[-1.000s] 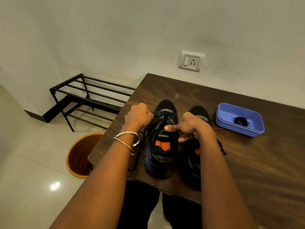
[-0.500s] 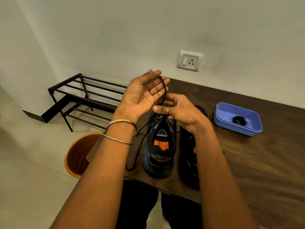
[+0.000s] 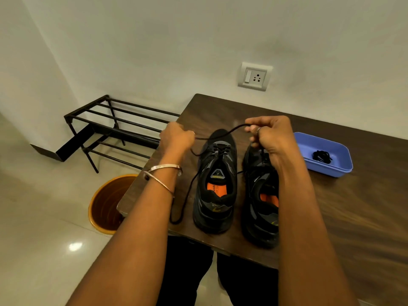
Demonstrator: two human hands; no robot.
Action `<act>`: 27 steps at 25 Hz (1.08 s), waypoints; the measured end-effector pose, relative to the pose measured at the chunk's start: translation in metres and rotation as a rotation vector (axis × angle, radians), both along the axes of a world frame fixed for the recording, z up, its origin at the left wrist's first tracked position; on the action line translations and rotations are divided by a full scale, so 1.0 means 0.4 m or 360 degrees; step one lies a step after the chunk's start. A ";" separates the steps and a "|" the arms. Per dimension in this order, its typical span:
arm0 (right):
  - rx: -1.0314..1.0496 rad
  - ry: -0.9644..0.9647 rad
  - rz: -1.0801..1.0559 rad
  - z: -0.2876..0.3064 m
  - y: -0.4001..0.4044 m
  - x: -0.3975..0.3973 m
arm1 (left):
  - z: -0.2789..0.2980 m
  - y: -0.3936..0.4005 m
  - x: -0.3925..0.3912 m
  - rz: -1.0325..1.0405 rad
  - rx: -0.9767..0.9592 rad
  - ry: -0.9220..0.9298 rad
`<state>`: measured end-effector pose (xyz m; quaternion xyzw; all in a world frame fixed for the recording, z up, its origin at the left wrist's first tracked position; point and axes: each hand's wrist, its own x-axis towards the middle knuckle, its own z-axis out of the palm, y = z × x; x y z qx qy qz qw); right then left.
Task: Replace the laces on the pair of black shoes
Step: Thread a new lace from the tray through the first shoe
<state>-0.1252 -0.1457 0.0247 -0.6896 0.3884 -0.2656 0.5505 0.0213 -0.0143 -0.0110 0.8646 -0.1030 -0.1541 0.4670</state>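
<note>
Two black shoes sit side by side near the bottom centre of the frame, heels toward the table's near edge: the left shoe [image 3: 215,184] partly unlaced, the right shoe [image 3: 261,195] half hidden under the forearm. One black lace [image 3: 217,134] stretches between the hands above the left shoe's toe; the left hand [image 3: 176,138] is clenched round one stretch of it, and the right hand [image 3: 270,135] pinches the other near its tip between thumb and fingers. Another length trails from the eyelets down the left shoe's outer side and loops on the table [image 3: 364,217] near the front edge. Judging from this, the old lace is being drawn out of the left shoe; it should go best pulled straight up and away from each eyelet, one crossing at a time, with a hand ready to steady the shoe so it does not drag. Both heels lie close to the near edge, and the left shoe is near the table's left edge, with an orange bin [image 3: 106,206] on the floor below, so pulls toward the body or leftward risk a drop. Open tabletop lies beyond the toes and to the right, where a blue tray [image 3: 309,155] holds a coiled spare lace [image 3: 322,156].
</note>
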 end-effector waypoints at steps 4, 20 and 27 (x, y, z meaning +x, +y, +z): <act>-0.0012 0.0028 0.0217 -0.011 0.032 0.035 | 0.034 -0.025 -0.032 -0.0808 -0.0083 -0.0442; -0.0064 0.0149 0.0191 -0.030 0.020 0.033 | 0.019 -0.054 -0.059 -0.0938 0.0058 -0.0673; -0.0136 0.1036 0.0587 -0.060 0.034 0.025 | -0.016 -0.031 -0.075 -0.0621 -0.0261 -0.0181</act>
